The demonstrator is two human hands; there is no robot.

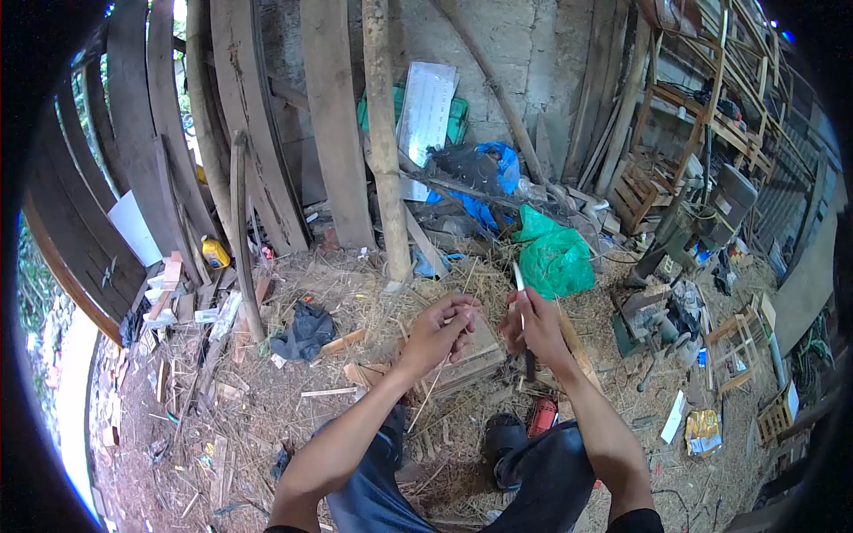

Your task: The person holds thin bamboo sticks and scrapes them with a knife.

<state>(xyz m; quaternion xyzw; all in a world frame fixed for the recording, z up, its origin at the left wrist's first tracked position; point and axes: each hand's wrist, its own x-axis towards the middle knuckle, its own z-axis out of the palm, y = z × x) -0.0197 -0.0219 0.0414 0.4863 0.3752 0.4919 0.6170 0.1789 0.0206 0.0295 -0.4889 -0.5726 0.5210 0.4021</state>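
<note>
My left hand [440, 330] pinches a thin light strip [427, 396], which slants down from the fingers toward my knee. Close by on the right, my right hand [536, 327] is wrapped round a knife [519, 277]. Its pale blade points up and its dark handle end shows below the fingers. The two hands are apart, and the blade does not touch the strip. Beneath them a wooden board [471, 364] lies on the littered ground.
A green plastic bag [553, 256] lies beyond my right hand. A wooden post [388, 178] stands ahead. There is a black bag [305, 330] to the left and a red object [543, 415] by my shoe. A machine [680, 240] stands at the right.
</note>
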